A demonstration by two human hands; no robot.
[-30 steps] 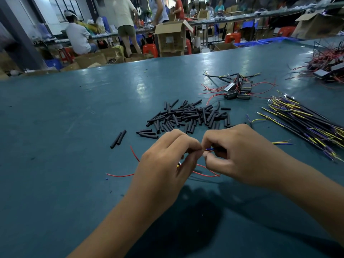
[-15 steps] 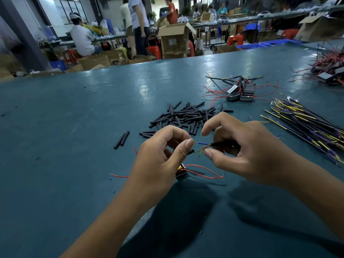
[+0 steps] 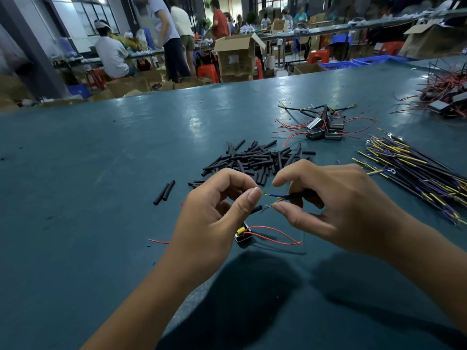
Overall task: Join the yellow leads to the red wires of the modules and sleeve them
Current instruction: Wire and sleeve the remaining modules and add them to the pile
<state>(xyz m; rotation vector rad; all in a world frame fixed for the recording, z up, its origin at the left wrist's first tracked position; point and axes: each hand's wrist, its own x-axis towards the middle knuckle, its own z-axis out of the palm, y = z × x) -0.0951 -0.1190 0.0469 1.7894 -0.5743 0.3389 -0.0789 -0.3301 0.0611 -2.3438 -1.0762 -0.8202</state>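
My left hand [image 3: 217,213] and my right hand [image 3: 336,205] hover close together above the blue-green table [image 3: 101,173]. The left thumb and fingers pinch a short black sleeve [image 3: 255,210] with a bare wire end sticking out of it. The right hand pinches a black-sheathed lead [image 3: 295,197] whose blue and yellow cores [image 3: 274,195] point left, and its thumb and finger hold the twisted joint [image 3: 269,207]. Below the hands a small black module [image 3: 243,234] with a yellow part lies on the table, its red wires [image 3: 275,236] looping right.
A heap of black sleeve pieces [image 3: 255,160] lies just beyond the hands, two loose ones [image 3: 164,192] to the left. Modules with red wires [image 3: 326,127] sit further back, a bundle of yellow and purple leads [image 3: 417,170] at the right. People work at benches behind the table.
The hands have drawn slightly apart and lifted, exposing the joint, the sleeve end and the blue and yellow cores between them. The module and its red loop have come into view below.
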